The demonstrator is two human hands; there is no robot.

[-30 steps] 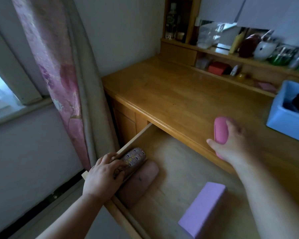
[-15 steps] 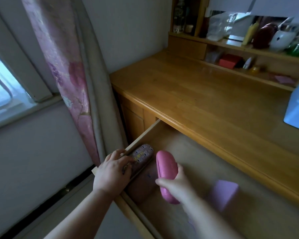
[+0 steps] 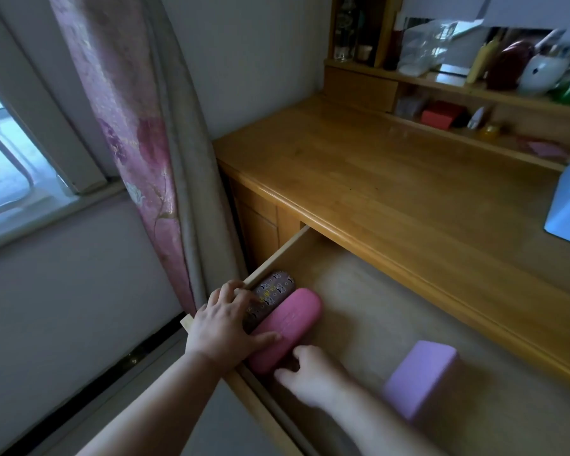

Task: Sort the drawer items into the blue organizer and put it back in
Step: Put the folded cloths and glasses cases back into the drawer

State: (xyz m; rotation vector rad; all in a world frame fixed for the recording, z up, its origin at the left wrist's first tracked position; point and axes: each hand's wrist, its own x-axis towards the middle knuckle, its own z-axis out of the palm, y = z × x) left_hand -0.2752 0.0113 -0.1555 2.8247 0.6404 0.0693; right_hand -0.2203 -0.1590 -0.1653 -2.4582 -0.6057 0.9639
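Note:
The wooden drawer stands pulled out under the desk. At its left end a dark patterned case lies along the drawer's side wall, and a pink case lies right beside it. My left hand rests over the near ends of both cases, fingers on the patterned one and thumb stretched across the pink one. My right hand is at the pink case's near end with loose fingers just touching it; it is blurred. A purple box lies further right in the drawer. A corner of the blue organizer shows on the desk.
The wooden desk top runs above the drawer. Shelves at the back hold bottles, a red box and small items. A pink curtain and a window are on the left.
My right hand brought the pink case from above the desk down into the drawer and laid it beside the patterned case. My left thumb now lies across it.

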